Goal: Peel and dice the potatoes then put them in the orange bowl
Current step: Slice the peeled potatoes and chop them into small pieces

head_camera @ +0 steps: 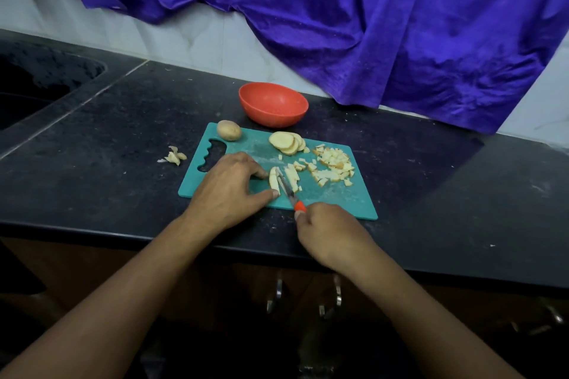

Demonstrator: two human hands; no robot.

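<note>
Knife gripped by right hand, handle mostly hidden, left hand pinching potato slice

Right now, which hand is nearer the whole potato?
Left. The left hand is close in front of the whole potato, pinching a potato strip; the right hand is farther, at the near edge of the board, gripping the knife.
</note>
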